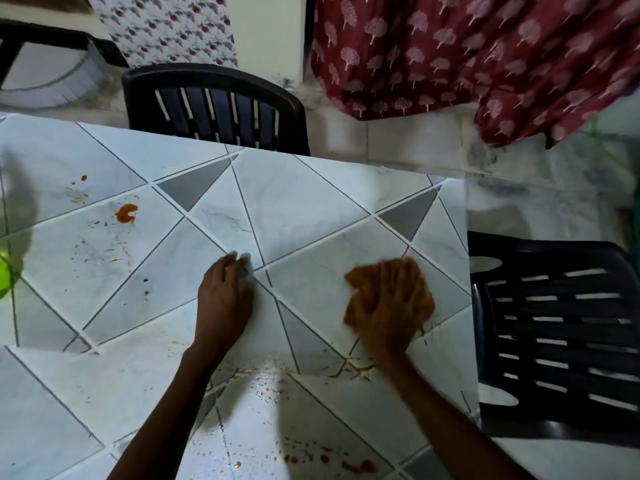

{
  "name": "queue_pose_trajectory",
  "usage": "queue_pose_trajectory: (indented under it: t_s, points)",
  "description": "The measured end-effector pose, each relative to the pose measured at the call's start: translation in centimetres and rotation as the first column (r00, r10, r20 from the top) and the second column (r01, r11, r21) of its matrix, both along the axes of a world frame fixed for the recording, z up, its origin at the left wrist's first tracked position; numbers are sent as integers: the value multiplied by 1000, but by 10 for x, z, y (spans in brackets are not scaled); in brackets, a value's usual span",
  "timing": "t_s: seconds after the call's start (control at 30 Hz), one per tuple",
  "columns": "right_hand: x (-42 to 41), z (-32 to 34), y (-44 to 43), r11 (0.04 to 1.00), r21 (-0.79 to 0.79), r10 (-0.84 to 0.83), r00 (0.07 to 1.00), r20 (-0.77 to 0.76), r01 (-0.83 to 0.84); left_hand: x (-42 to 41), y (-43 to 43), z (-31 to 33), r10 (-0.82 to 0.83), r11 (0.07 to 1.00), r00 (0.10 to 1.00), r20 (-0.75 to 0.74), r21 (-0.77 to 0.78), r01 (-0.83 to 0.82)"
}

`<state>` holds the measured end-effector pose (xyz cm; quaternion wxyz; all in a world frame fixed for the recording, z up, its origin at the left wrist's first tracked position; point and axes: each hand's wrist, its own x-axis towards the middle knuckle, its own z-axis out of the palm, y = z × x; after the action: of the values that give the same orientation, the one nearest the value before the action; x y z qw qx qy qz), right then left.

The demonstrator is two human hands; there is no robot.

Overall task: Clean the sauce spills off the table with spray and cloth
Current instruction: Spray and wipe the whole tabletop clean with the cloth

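head view: judged the cloth (388,292) soft, light and limp, easily bunched, probably damp and grippy against the smooth tile-patterned desk (311,202); best taken as a wad under the whole palm, fingers spread over the top, so pressure lands flat on the stains. looked orange-brown, crumpled into a ball, blurred with motion, close in colour to the sauce itself. sat on the desk near its right edge, about midway between far and near edges, under the right hand (391,303). right hand curled down over the cloth, fingers bent and closed around the wad, gripping it fully. left hand (225,299) lay flat on the desk near the middle, fingers loosely extended and together, holding nothing, seemingly bracing. saw sauce spills (126,213) left to clean: a thick orange blot and smaller drops toward the far left corner, flecks and smears just nearer than the right hand, and a line of red-brown blotches (356,466) at the near edge. judged those blots thick and likely to smear rather than lift in one pass. only a bright green shape (5,278) at the left edge, too cut off to tell whether the spray. two dark chairs (214,109) stood beyond the far and right edges.
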<state>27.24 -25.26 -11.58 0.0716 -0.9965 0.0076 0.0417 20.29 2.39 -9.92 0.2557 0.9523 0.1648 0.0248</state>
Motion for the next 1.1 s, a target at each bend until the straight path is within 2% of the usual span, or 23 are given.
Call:
queue_pose_trajectory:
  t_s: [0.03,0.1,0.17,0.2,0.27,0.37,0.43,0.5,0.6,0.67,0.77,0.87,0.93,1.0,1.1]
  points:
    - [-30,2,6,997,6,73,997,-16,-73,3,-5,0,4,1000,1000,-2,-20,-4]
    - [-62,1,23,928,67,368,930,-12,-366,11,-15,0,-3,999,1000,-14,-41,2]
    - [-39,-1,35,793,103,602,798,20,-600,19,-22,1,-36,999,999,-9,-31,35]
    - [-14,1,38,766,92,636,771,29,-636,23,-25,2,-56,998,998,2,-25,56]
    - [38,1,25,840,56,539,842,22,-540,30,-32,2,-94,995,995,29,-18,95]
    - [86,-8,-39,979,39,198,980,30,-199,37,-44,3,-125,992,991,43,-11,126]
    - [70,-9,-85,997,72,29,998,61,-33,40,-57,2,-148,989,988,34,-5,148]
    - [17,-3,-108,996,62,-66,992,109,60,42,-71,1,-158,987,987,21,-15,159]
    - [-69,3,-112,999,28,25,999,43,-27,44,-93,-1,-168,985,986,-16,-45,168]
    - [-69,3,-117,993,37,114,993,22,-114,44,-111,-2,-207,978,978,-27,-46,205]
    - [17,2,-109,995,29,96,995,14,-97,42,-142,-7,-301,953,949,-96,-1,302]
    - [135,-4,-93,998,53,18,1000,-22,-17,39,-161,-12,-275,957,942,-191,39,287]
    - [175,-5,-86,998,60,8,1000,-25,-6,39,-163,-13,-263,958,940,-219,54,281]
    - [159,-3,-88,998,53,34,999,17,-35,40,-164,-13,-258,958,935,-242,61,281]
    - [65,1,-117,987,51,150,988,46,-152,42,-168,-10,-240,962,937,-255,69,265]
